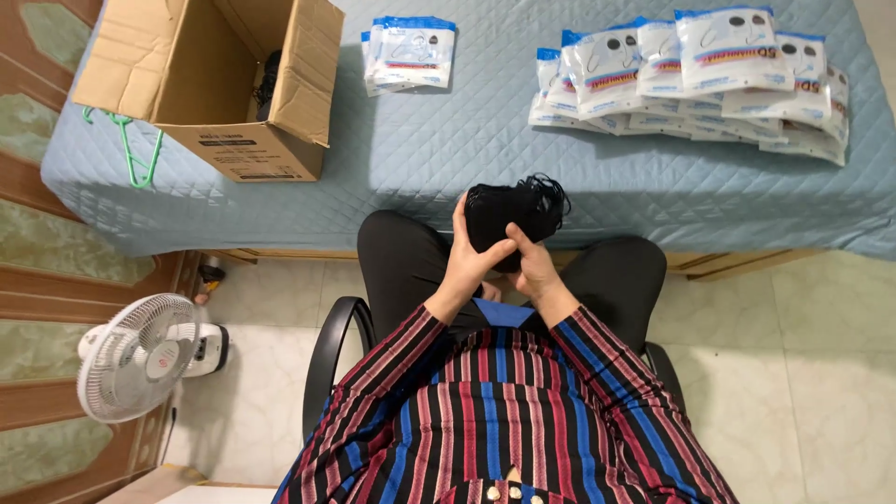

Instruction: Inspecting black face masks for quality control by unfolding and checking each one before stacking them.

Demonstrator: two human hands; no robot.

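Seated in a striped shirt, a person's left hand and right hand clasp a black mask bundle; packed blue-white pouches at one o'clock, open cardboard box at eleven

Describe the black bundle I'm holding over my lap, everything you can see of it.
The black bundle looks like a stack of soft fabric face masks, matte black, with thin elastic loops sprouting at its upper right edge. It is held upright just in front of the quilted blue bed cover, above the knees. The left hand wraps its left side, thumb across the front; the right hand supports it from below. Individual layers cannot be counted.
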